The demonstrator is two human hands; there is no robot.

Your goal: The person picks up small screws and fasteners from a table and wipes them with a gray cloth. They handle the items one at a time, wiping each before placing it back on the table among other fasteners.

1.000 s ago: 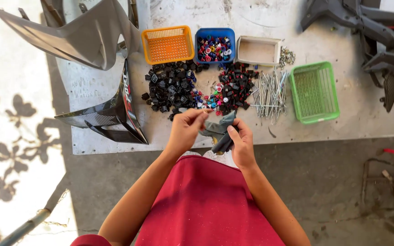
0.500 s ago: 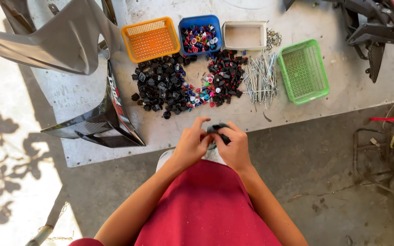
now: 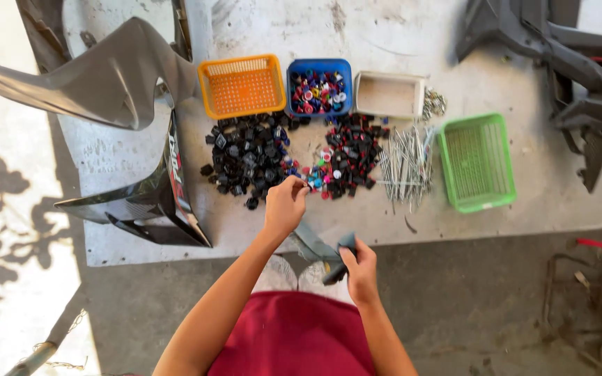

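Concrete, pale and stained, makes up the raised slab (image 3: 496, 49) I work at; its near edge drops to a darker, rougher floor (image 3: 496, 299) at my feet. To my left the ground is lighter, with leaf shadows across it.

Left hand (image 3: 284, 204): extended over the slab, fingers curled and pinched together at the near edge of the small parts. Whether they hold a piece, I cannot tell from this angle.

Right hand (image 3: 360, 268): close to my body, off the slab's edge, fingers wrapped around a dark handle-shaped tool (image 3: 339, 256). A grey strip-like piece (image 3: 311, 244) runs from it toward my left wrist.

Layout on slab, left to right, back row: orange basket (image 3: 242, 85), blue tray (image 3: 319, 88) of mixed coloured caps, white box (image 3: 389, 94). A green basket (image 3: 477, 162) sits farther right, set forward.

In front of these: pile of black parts (image 3: 249, 154), just beside a second pile of black and coloured caps (image 3: 346, 154), then a spread of metal nails (image 3: 405, 163) touching the green basket's side.

Grey and black moulded body panels (image 3: 116, 80) rest on the slab's left end; more dark panels (image 3: 573, 69) lie at the far right corner.
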